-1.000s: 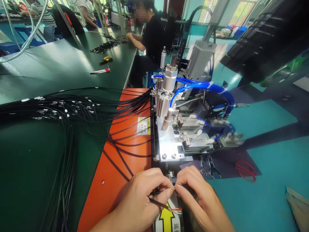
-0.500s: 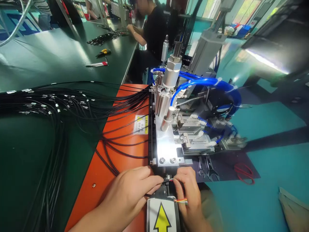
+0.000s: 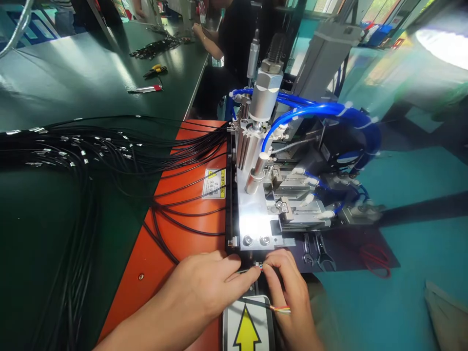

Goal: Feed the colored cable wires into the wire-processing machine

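At the front of the metal machine, my left hand pinches a black cable close to its end. My right hand is closed on the thin wires at that end, its fingertips almost meeting the left ones. Red and white strands show between the fingertips. More coloured wires stick out of a black cable beside the right palm. Below the hands lies a white plate with a yellow arrow. Many black cables run from the machine's left side across the orange board.
Pliers and a red-and-silver tool lie on the green table. Wrenches and red-handled scissors are at right. Blue air hoses arch over the machine. A person in black sits beyond.
My left fingers have moved right, up against my right fingertips. The coloured wires by my right palm sit slightly lower and further right. The view has shifted slightly.
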Tool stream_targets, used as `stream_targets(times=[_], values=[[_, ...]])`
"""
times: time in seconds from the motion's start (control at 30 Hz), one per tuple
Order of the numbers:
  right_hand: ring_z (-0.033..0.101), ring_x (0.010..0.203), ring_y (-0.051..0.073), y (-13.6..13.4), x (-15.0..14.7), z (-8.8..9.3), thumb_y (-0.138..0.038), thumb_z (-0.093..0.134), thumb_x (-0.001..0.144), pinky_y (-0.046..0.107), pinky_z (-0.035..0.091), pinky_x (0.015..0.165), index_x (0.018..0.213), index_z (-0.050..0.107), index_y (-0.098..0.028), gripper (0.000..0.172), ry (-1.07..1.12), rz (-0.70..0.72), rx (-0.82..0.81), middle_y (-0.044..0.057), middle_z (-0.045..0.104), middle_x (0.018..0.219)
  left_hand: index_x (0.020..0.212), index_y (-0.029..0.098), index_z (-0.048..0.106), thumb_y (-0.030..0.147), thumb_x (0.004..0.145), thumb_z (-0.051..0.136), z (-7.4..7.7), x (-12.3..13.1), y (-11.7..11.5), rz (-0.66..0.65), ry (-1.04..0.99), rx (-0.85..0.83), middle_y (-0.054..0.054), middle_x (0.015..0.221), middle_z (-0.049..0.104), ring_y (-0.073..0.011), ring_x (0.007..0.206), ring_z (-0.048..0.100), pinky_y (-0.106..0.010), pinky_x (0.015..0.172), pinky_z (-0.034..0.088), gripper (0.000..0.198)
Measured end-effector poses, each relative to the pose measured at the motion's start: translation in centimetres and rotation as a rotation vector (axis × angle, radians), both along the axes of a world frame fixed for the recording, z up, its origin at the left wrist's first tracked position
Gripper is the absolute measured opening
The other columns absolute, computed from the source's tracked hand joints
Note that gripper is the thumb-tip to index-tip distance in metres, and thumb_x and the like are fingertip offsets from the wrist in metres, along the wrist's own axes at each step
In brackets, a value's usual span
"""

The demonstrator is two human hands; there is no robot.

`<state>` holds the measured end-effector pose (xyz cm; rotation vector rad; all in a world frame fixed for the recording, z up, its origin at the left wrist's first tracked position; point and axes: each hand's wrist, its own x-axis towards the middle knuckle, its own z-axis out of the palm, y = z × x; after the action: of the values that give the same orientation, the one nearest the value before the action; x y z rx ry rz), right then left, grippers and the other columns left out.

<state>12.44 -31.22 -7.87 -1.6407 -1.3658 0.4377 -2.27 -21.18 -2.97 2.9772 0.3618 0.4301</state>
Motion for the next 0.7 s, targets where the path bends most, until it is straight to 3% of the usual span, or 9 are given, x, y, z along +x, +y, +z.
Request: stream_targets(times=[0.17, 0.3, 0.47, 0.7], values=[[0.048, 0.067, 0.014, -0.1, -0.3, 0.8, -0.021, 0.037, 0.090, 0.024, 0.036, 0.061, 0.074, 0.043, -0.021, 0.017, 0.113, -0.060, -0.189, -0.002, 0.047, 0.069, 0.119, 0.019, 0.045, 0.010, 0.092, 0.031, 0.2, 0.0, -0.1, -0.018, 0.072, -0.032, 0.000, 0.073, 0.059, -0.0162, 0.060, 0.054, -0.025, 0.049, 0.038, 0.032], [0.047, 0.066, 0.014, 0.1, -0.5, 1.1, -0.027, 0.038, 0.089, 0.024, 0.034, 0.059, 0.072, 0.044, -0.022, 0.020, 0.198, -0.111, -0.268, -0.003, 0.047, 0.068, 0.120, 0.020, 0.044, 0.009, 0.091, 0.032, 0.3, 0.0, -0.1, -0.010, 0.074, -0.026, 0.000, 0.075, 0.059, -0.0168, 0.060, 0.055, -0.025, 0.047, 0.038, 0.033], [0.047, 0.069, 0.015, 0.2, -0.7, 1.3, -0.026, 0.036, 0.089, 0.025, 0.033, 0.063, 0.071, 0.043, -0.021, 0.020, 0.205, -0.111, -0.250, -0.002, 0.047, 0.069, 0.116, 0.021, 0.047, 0.009, 0.090, 0.032, 0.3, 0.1, 0.0, 0.011, 0.041, 0.039, 0.001, 0.070, 0.057, -0.0165, 0.055, 0.053, -0.024, 0.042, 0.034, 0.032], [0.046, 0.068, 0.016, 0.2, -0.4, 1.3, -0.023, 0.036, 0.089, 0.027, 0.033, 0.064, 0.072, 0.042, -0.021, 0.019, 0.075, -0.089, -0.212, -0.002, 0.046, 0.069, 0.116, 0.021, 0.047, 0.012, 0.093, 0.029, 0.5, 0.1, 0.0, 0.008, 0.047, -0.001, -0.001, 0.078, 0.060, -0.0163, 0.061, 0.055, -0.024, 0.047, 0.038, 0.030]])
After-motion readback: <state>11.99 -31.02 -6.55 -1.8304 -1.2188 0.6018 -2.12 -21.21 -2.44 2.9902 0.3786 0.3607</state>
